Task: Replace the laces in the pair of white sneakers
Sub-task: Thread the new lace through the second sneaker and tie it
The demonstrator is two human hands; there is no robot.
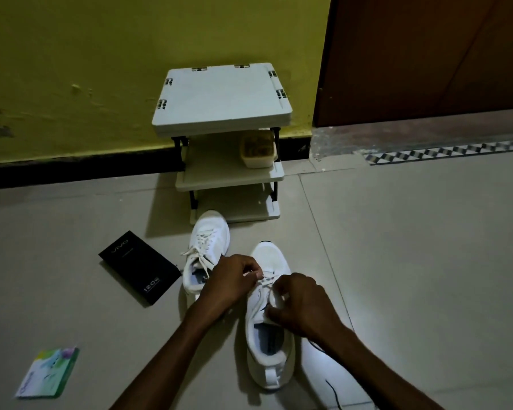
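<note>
Two white sneakers are seen on a pale tiled floor [412, 261], toes pointed toward a small white shelf rack [222, 96] set against a yellow wall [101, 69]. The near sneaker [271, 359] lies between the two forearms; the far sneaker [208, 232] lies just beside it to the left, its own laces [200, 248] threaded but hanging loose. A strand of the white lace [267, 276] over the near sneaker's eyelets is pinched between the thumb and curled fingers of the left hand [230, 281]. The right hand [301, 303] is curled onto the same sneaker's upper by the tongue (whether lace or tongue is gripped cannot be told). A thin dark cord [333, 393] is partly seen on the floor right of the near sneaker. A black box [139, 269] lies left of the far sneaker, and a green-and-white packet [49, 372] lies well apart at lower left. A lidded container [258, 152] is seen on the rack's middle shelf, and a brown door [427, 54] stands at the right.
</note>
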